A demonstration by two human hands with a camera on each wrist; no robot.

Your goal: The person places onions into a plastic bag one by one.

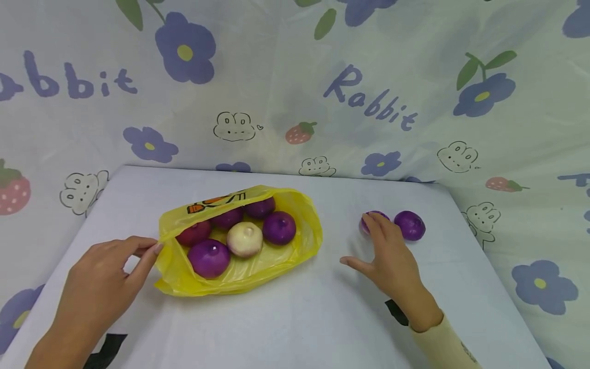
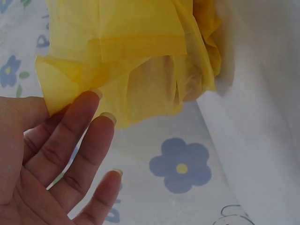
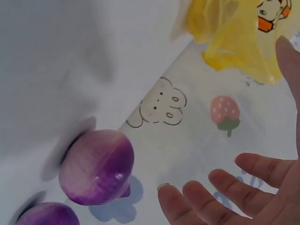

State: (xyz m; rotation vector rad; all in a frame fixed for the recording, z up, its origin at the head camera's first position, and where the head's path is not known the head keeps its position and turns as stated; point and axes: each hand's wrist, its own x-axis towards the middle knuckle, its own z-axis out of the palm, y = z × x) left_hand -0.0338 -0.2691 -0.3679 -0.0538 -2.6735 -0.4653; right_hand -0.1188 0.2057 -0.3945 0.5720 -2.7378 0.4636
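Note:
A yellow plastic bag [image 1: 310, 220] lies with its mouth spread. Inside are several purple onions [image 1: 209, 259] and one whitish onion [image 1: 245, 239]. My left hand [image 1: 103, 279] pinches the bag's left edge between thumb and index finger; the left wrist view shows the other fingers loosely extended below the plastic. On the right, two purple onions lie side by side. My right hand [image 1: 396, 261] reaches over the nearer onion [image 1: 365, 226] with thumb and fingers spread, partly covering it. In the right wrist view a gap separates the fingers from that onion [image 3: 96, 166]. The farther onion [image 1: 409, 225] sits just beyond.
A white-covered table [image 1: 276, 328] bears everything. Behind it hangs a cloth [image 1: 276, 77] printed with flowers, rabbits and strawberries. Dark patches show on the table by the left wrist [image 1: 107, 351] and under the right wrist [image 1: 396, 312].

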